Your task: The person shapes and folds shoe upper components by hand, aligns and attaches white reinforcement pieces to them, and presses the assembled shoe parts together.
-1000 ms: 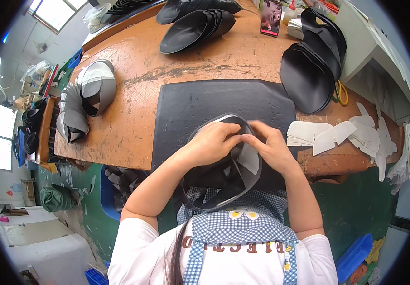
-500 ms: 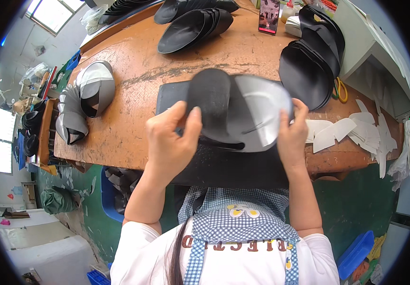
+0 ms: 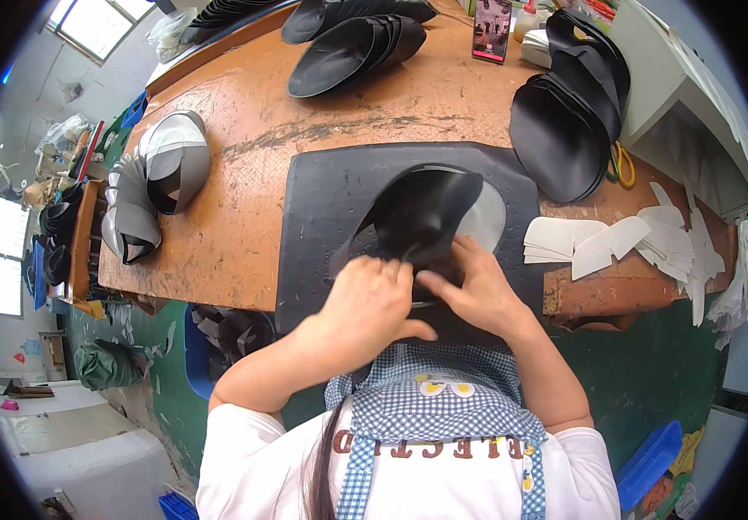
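A black shoe upper (image 3: 421, 212) with a pale grey lining (image 3: 484, 221) lies on a dark cutting mat (image 3: 322, 199) in front of me. Its black part is folded over, leaving the grey side bare at the right. My left hand (image 3: 369, 299) has its fingers bent over the near edge of the upper, its thumb sticking out to the right. Close beside it, my right hand (image 3: 478, 290) grips the same near edge between thumb and fingers. The fingertips of both hands are partly hidden by the black material.
Stacked black uppers stand at the back (image 3: 339, 61) and at the right (image 3: 560, 139). Grey-and-black uppers (image 3: 170, 165) lie at the left. White cut pieces (image 3: 608, 243) spread at the right, near yellow-handled scissors (image 3: 623, 165). A phone (image 3: 490, 30) stands at the back.
The upper has come down onto the mat and its black part now covers more of the grey lining. Both hands have moved inward from its sides to its near edge.
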`<move>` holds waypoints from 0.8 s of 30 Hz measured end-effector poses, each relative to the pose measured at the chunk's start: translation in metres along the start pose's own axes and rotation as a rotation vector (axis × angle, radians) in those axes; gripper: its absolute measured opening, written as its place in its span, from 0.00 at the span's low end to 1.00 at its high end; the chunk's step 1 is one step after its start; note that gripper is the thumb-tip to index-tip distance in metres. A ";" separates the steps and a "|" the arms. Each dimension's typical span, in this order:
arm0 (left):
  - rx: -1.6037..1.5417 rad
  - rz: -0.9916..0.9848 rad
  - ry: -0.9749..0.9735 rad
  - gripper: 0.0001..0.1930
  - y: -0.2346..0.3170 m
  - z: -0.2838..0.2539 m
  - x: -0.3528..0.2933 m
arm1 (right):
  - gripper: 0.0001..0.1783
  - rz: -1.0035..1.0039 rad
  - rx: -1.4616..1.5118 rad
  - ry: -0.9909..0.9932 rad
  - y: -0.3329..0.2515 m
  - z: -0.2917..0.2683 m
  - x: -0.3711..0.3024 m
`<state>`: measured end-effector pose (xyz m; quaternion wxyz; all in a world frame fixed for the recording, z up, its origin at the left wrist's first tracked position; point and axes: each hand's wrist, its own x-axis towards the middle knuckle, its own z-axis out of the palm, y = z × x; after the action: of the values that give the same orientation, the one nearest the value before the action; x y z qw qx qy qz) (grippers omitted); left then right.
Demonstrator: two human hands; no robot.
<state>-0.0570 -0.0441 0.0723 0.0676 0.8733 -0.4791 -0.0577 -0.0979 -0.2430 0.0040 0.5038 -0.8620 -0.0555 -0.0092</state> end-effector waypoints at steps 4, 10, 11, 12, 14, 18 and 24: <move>0.427 -0.089 -0.114 0.14 0.016 0.020 -0.015 | 0.08 0.045 0.159 0.224 0.005 0.009 -0.003; 0.644 -0.137 0.225 0.24 -0.014 0.044 -0.003 | 0.09 -0.139 0.069 0.399 0.006 0.006 0.004; 0.658 -0.185 0.143 0.25 -0.016 0.058 -0.003 | 0.10 -0.073 0.028 0.328 0.010 0.005 0.005; 0.667 -0.224 0.062 0.27 -0.017 0.072 -0.002 | 0.11 0.057 -0.010 0.246 0.021 0.004 0.005; 0.492 -0.286 0.026 0.33 -0.007 0.090 -0.003 | 0.17 0.080 0.036 0.324 0.024 0.005 0.006; 0.158 -0.410 0.120 0.41 0.010 0.099 -0.002 | 0.21 0.272 0.033 0.248 0.023 -0.005 0.005; 0.035 -0.395 0.324 0.41 0.013 0.115 0.003 | 0.14 0.296 0.442 0.248 0.028 0.010 0.010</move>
<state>-0.0854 -0.0611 -0.0383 0.1159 0.9488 -0.2830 0.0794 -0.0853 -0.2468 -0.0241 0.6783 -0.7222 0.1324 -0.0287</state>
